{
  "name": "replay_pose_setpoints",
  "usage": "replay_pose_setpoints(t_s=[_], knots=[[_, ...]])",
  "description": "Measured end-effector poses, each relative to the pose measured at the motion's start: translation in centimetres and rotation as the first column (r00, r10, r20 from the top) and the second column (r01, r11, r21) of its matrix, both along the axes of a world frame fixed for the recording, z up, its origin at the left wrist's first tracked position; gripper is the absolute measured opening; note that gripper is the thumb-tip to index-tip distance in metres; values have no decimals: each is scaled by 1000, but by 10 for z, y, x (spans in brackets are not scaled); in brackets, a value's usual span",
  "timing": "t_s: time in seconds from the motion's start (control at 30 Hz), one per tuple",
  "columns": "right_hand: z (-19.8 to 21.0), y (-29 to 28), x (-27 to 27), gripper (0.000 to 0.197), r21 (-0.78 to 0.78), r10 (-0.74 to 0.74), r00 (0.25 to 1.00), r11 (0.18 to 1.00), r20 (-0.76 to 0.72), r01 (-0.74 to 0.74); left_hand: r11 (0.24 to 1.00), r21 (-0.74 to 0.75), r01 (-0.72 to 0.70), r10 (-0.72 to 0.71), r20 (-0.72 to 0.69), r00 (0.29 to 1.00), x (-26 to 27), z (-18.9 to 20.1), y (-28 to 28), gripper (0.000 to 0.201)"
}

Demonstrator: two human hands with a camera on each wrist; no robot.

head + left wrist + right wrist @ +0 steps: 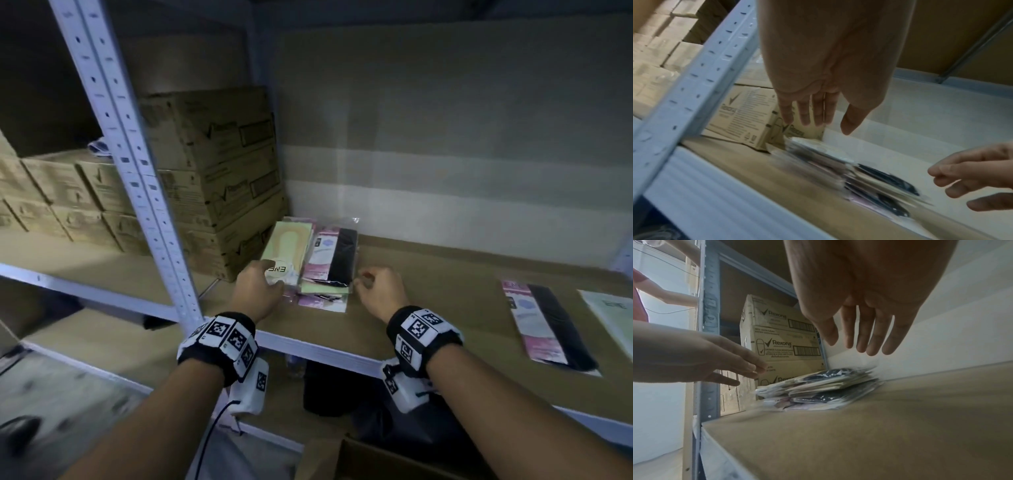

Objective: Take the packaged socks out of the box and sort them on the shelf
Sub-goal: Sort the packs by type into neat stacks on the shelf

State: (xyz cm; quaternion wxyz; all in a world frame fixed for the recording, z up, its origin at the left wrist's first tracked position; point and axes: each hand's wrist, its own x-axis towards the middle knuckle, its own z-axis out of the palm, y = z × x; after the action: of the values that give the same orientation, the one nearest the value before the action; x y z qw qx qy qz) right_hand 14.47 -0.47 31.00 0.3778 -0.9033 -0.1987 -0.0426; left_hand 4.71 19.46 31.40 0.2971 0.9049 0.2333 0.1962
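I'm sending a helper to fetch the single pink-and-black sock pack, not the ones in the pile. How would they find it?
On the cardboard-lined shelf, go right, away from the stacked Rexona cartons and the sock pile between the hands. The pack lies flat and alone near the front edge, pink card on its left, black sock on its right; the pale green pack beside it has no black.

Cartons block the sock stack's left; bare shelf right.
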Motion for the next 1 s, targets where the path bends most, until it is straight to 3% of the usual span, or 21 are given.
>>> replay_pose_setpoints(t_s=[0.2, 0.37, 0.5, 0.67, 0.83, 0.9, 1.0], knots=[[-5, 30, 12, 34, -115, -25, 990, 993, -136, 9, 998, 31, -51, 53, -56, 997, 5, -17, 37, 37], [-9, 41, 28, 44, -231, -114, 967, 971, -226, 61, 996, -29, -82, 78, -110, 991, 19, -28, 49, 42], [-12, 44, 36, 40, -243, -125, 950, 968, -286, 54, 993, -50, -110, 104, -115, 988, 25, -30, 53, 46], [-13, 45, 40, 37, -179, -141, 932, 980, -335, 83, 979, -161, -129, 109, -122, 986, 24, -22, 58, 27], [-6, 37, 33, 22, 53, -139, 945, 985, -298, 161, 910, -377, -173, 179, -19, 984, 22, -8, 60, 19], [-6, 35, 31, 17, 254, -102, 903, 941, -418, 224, 808, -579, -108, 197, 92, 976, 22, 1, 56, 15], [-3, 29, 27, 29, 513, 13, 811, 781, -584, 357, 624, -781, 21, 210, 194, 958, 20, 12, 45, 13]])
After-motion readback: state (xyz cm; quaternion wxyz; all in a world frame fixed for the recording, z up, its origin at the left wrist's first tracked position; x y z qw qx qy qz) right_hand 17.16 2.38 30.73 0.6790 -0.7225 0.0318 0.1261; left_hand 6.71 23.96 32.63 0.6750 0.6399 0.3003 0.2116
